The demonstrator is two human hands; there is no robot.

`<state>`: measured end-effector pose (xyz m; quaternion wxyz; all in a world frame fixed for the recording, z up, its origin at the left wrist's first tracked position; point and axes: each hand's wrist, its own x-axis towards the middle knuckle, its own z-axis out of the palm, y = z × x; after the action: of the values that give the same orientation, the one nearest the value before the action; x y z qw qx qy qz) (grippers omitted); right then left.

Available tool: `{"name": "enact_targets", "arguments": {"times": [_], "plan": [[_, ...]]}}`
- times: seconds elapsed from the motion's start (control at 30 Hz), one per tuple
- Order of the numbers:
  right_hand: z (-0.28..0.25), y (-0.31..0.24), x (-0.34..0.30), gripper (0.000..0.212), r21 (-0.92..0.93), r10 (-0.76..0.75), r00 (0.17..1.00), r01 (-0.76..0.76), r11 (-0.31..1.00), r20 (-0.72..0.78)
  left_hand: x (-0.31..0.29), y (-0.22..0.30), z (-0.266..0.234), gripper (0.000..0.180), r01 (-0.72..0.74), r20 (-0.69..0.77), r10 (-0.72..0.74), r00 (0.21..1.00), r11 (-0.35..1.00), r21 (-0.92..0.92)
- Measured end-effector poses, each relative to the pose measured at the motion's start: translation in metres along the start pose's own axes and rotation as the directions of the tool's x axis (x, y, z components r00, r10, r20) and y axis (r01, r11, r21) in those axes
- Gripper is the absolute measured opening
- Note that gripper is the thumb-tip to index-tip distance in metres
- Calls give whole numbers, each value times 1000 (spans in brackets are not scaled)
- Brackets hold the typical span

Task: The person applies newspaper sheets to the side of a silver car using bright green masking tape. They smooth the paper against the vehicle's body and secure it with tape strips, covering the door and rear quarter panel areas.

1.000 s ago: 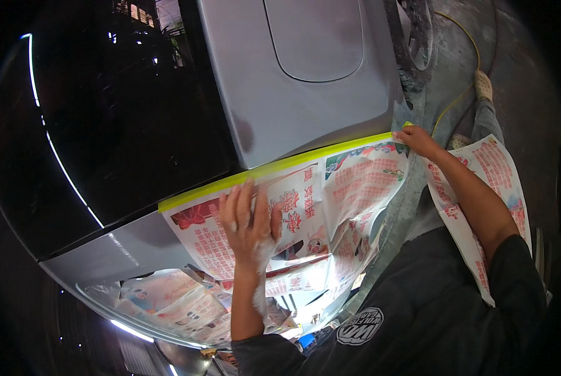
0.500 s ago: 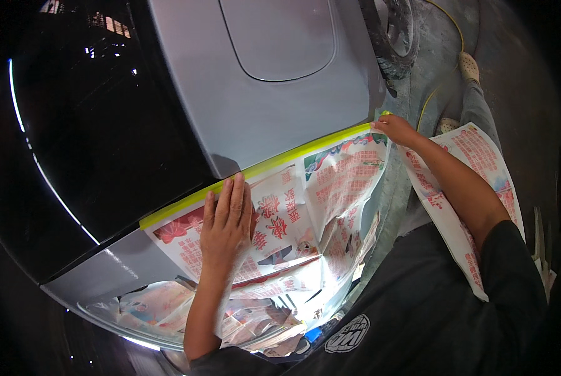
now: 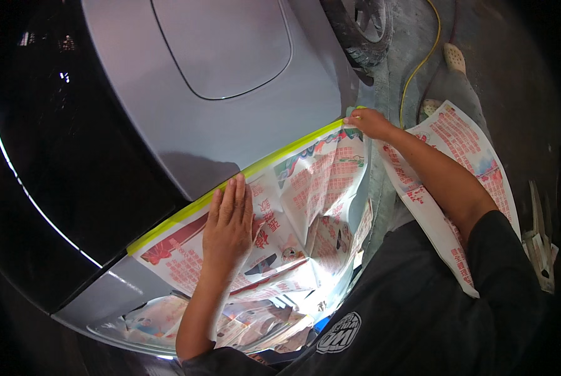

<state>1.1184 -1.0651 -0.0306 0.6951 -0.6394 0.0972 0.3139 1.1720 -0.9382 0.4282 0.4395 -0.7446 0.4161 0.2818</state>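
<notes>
Dim grey floor (image 3: 512, 106) borders a grey car body (image 3: 230, 125); across that body runs a strip of yellow-green tape (image 3: 293, 148), which carries the upper edge of a printed paper sheet (image 3: 324, 188); the sheet hangs below it, visibly creased toward its right part. Risk, as judged: uneven pull at the right end could skew or wrinkle the tape; light pressure could leave its edge lifted. Left hand (image 3: 227, 225) lies flat, fingers straight and close together, tips at the tape, gripping nothing; right hand (image 3: 366, 122) reaches to the tape's far right end, fingers pinched closed on it. Beside the right forearm (image 3: 440, 169) hangs a second printed sheet (image 3: 459, 128), which could snag; beyond stand a wheel (image 3: 362, 53) and a yellow hose (image 3: 432, 37).
</notes>
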Motion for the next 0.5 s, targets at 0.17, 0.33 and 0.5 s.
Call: {"name": "enact_targets", "arguments": {"times": [0.17, 0.33, 0.5], "plan": [[0, 8, 2, 41, -44, -47, 998, 49, 998, 29, 22, 7, 6, 77, -34, 56, 38, 998, 997, -66], [-3, 5, -4, 44, -21, -41, 997, 42, 999, 66, 39, 10, 2, 75, -56, 97, 67, 993, 992, -113], [-1, 9, -4, 41, 15, -27, 998, 26, 1000, 52, 48, 13, 3, 74, -82, 122, 92, 988, 993, -79]]}}
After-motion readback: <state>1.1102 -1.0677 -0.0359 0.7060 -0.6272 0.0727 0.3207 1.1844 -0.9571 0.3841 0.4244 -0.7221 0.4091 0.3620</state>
